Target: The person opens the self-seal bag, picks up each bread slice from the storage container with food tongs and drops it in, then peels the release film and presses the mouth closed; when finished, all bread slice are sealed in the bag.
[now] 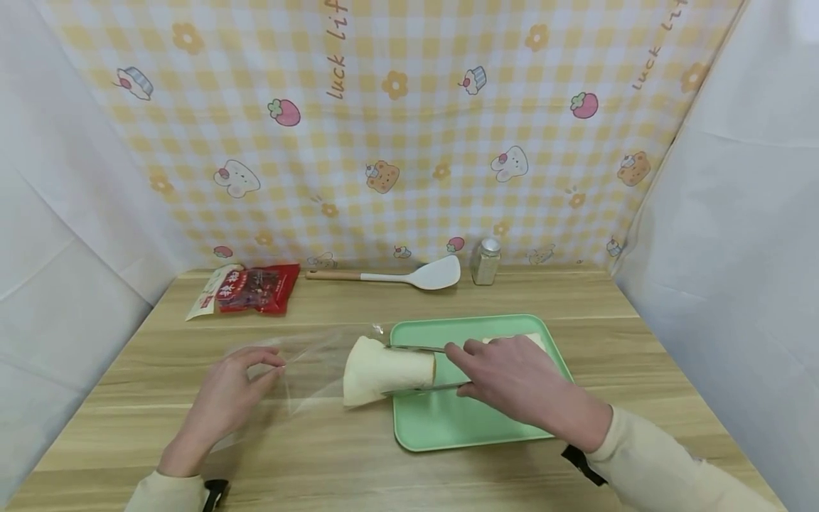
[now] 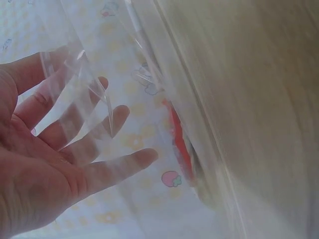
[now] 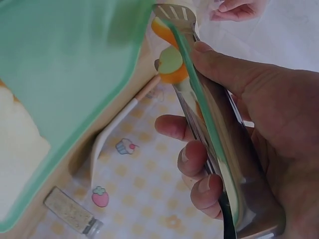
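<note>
My left hand (image 1: 227, 391) pinches the edge of a clear plastic bag (image 1: 313, 355) between thumb and forefinger. In the left wrist view its other fingers (image 2: 112, 119) stretch out behind the thin film. My right hand (image 1: 518, 377) grips metal tongs (image 3: 214, 109), whose two arms point left. Between the tongs is a pale bread slice (image 1: 380, 373), curved over, with brown crust at its right end. It spans the left rim of the green tray (image 1: 435, 430), close to the bag; whether it is inside cannot be told. Another bread slice (image 3: 20, 149) lies on the tray, mostly hidden by my right hand in the head view.
At the back of the wooden table (image 1: 307, 462) lie a red snack packet (image 1: 259, 288) and a white spatula (image 1: 435, 274) with a wooden handle. A small seasoning jar (image 1: 487, 262) stands right of the spatula. Behind hangs a checked cloth (image 1: 409, 128).
</note>
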Demonstrator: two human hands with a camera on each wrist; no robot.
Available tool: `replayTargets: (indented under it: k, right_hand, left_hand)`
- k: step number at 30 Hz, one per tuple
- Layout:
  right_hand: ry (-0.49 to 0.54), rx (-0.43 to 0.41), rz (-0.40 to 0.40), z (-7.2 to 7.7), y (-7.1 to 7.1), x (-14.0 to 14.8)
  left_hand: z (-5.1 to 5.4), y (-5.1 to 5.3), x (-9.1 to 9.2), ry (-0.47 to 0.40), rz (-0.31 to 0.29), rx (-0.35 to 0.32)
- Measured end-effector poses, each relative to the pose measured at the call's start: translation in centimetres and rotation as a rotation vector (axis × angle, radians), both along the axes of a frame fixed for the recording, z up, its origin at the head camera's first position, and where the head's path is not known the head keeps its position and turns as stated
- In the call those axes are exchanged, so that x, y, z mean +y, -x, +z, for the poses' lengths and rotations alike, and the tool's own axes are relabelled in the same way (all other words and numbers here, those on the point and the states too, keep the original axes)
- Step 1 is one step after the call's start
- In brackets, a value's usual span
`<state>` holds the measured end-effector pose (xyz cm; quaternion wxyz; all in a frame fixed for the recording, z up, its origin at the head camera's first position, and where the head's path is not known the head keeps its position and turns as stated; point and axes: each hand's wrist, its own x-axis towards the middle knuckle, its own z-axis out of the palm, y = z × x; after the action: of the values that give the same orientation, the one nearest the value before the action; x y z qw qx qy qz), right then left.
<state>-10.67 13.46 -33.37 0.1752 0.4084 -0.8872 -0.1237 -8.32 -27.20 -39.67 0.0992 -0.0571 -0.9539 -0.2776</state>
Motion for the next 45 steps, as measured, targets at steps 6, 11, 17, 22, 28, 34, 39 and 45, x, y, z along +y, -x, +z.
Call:
replayTargets:
  k: [6,11,17,22,28,34,39,45]
  right_hand:
    - [-0.019,0.017,0.036,0.8,0.7,-0.3]
    - [-0.022,-0.02,0.036,1.2,1.6,-0.2]
    - [0.0,-0.199,0.005,1.3,2.6,0.1]
    - [0.035,-0.301,-0.006,1.1,2.9,0.1]
    - [0.039,-0.367,-0.022,0.7,3.3,-0.6]
    - [0.032,-0.42,-0.034,0.2,3.5,-1.4]
    - [0.045,-0.446,-0.036,-0.2,3.8,-1.8]
    - [0.059,-0.455,-0.018,-0.5,4.2,-1.9]
  left_hand:
    - [0.0,0.0,0.2,-0.003,-0.011,0.005]
    - [0.0,0.0,0.3,-0.002,-0.014,0.011]
    - [0.0,-0.1,0.4,-0.003,-0.018,0.016]
    - [0.0,-0.2,0.4,-0.008,-0.018,0.026]
    - [-0.1,-0.3,0.6,-0.007,-0.019,0.037]
    - [-0.1,-0.4,0.9,-0.024,-0.03,0.043]
    - [0.0,-0.4,1.2,-0.027,-0.031,0.052]
    - [0.1,-0.3,1.3,-0.033,-0.029,0.066]
